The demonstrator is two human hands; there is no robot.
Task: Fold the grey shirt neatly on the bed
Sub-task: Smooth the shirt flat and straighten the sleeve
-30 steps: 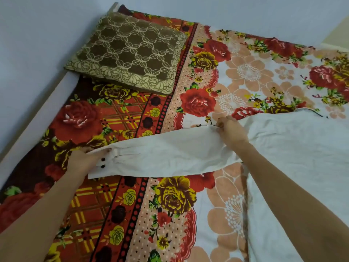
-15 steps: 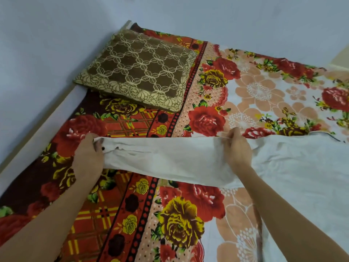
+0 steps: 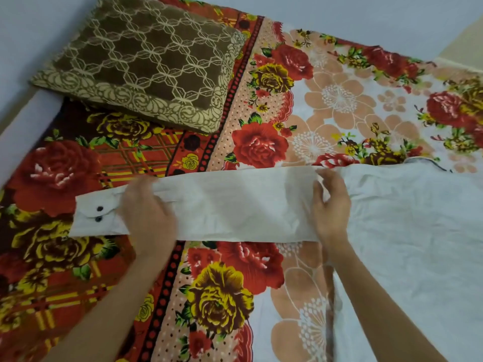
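Printed sheet (image 3: 222,304): roses in red and yellow, plaid panels, a dotted border. Soft and slightly rumpled, it covers the bed (image 3: 23,126) from the near edge back.

Shirt (image 3: 407,244): pale grey, thin woven cloth, finely creased. The body lies flat on the sheet at the right and runs out of frame, probably spread so the folds can be squared.

Sleeve (image 3: 235,205): a long tapering band drawn straight out to the left across the sheet, fairly smooth. It is likely being flattened before it is turned in over the body.

Right hand (image 3: 330,207): sits at the root of the sleeve, fingers spread and laid on the cloth. It seems to anchor the shoulder line as a hinge.

Left hand (image 3: 149,215): palm down across the sleeve just short of the cuff, blurred. Whether its fingers press flat or pinch the cloth cannot be told.

Cuff (image 3: 91,223): a stiffer double layer, squared off, with two dark buttons (image 3: 98,213). It lies free beyond the left hand.

Pillow (image 3: 146,66): brown plush with a cream lattice and a scrolled border, well apart at the head.

Wall (image 3: 366,17): plain and pale.
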